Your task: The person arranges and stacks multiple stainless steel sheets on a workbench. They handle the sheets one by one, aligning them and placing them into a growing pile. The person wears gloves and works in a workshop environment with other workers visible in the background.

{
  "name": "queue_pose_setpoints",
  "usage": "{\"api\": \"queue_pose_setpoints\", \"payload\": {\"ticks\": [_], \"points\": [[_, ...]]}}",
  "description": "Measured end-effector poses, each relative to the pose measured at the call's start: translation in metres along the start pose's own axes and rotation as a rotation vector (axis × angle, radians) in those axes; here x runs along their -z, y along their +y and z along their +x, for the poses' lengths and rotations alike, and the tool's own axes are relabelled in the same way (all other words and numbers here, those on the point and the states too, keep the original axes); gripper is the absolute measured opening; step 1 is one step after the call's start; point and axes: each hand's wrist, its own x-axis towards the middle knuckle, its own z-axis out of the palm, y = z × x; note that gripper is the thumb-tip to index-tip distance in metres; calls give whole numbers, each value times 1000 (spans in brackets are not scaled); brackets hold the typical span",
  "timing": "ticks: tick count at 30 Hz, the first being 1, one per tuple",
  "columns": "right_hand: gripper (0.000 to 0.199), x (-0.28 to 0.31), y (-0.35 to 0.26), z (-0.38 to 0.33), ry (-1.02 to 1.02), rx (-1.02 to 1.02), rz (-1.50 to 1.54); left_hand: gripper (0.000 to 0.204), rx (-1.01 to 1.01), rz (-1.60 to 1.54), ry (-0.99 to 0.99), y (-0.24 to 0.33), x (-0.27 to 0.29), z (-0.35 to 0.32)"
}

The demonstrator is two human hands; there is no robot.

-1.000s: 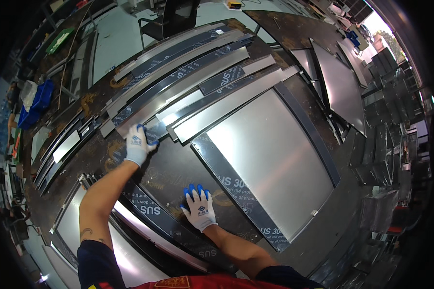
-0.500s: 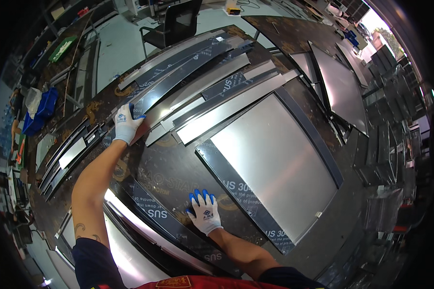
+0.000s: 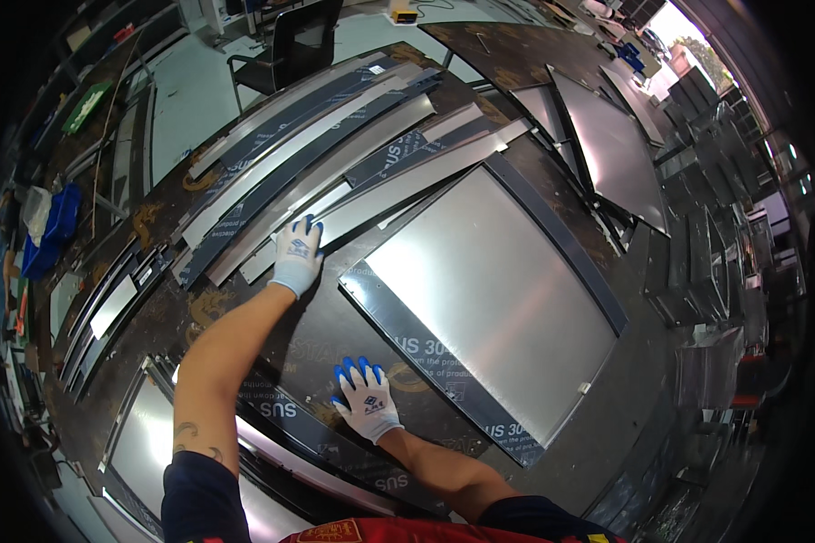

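Both my hands wear white gloves with blue fingertips. My left hand (image 3: pixel 299 253) is closed over the near end of a long metal strip (image 3: pixel 426 178); the strip's end is hidden under the fingers. Other long bent metal strips (image 3: pixel 285 158), some covered in dark printed film, lie side by side to its left and beyond. My right hand (image 3: pixel 368 404) rests on the dark tabletop (image 3: pixel 312 339) with its fingers spread and nothing in it. To its right lies a wide shiny metal panel (image 3: pixel 498 299) with dark film along its edges.
More film-covered panels (image 3: pixel 281 489) lie at the near edge. Narrow metal parts (image 3: pixel 113 308) sit at the left, and other panels (image 3: pixel 607 145) at the far right. A black chair (image 3: pixel 299 45) stands behind the table. Stacked metal parts (image 3: pixel 697 262) line the right side.
My left hand has moved right, from the end of one strip to another. The strips at the left now lie more spread out, and one strip is angled differently. My right hand stays on the table.
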Motion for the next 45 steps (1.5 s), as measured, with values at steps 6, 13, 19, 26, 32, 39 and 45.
{"api": "queue_pose_setpoints", "payload": {"ticks": [6, 13, 19, 26, 32, 39, 45], "points": [[67, -3, 1, 0, 17, -9, -2, 54, 164, -595, -103, -54, 13, 17], [67, -1, 2, 1, -9, -14, 43, 35, 506, -1658, -297, -101, 27, 14], [67, -4, 2, 0, 20, -4, 58, 42, 913, -2060, -333, -130, 18, -3], [67, -6, 2, -2, 66, 0, 45, 57, 1155, -2055, 129, -129, 43, 7], [68, -8, 2, 1, 21, 4, 56, 64, 1096, -2170, 629, -74, 26, -4], [69, -10, 4, 0, -10, -6, 48, 102, 736, -102, 78, 39, 18, -16], [69, -6, 3, -1, 59, 6, 65, 100, 543, 82, -55, 44, 21, -14]]}}
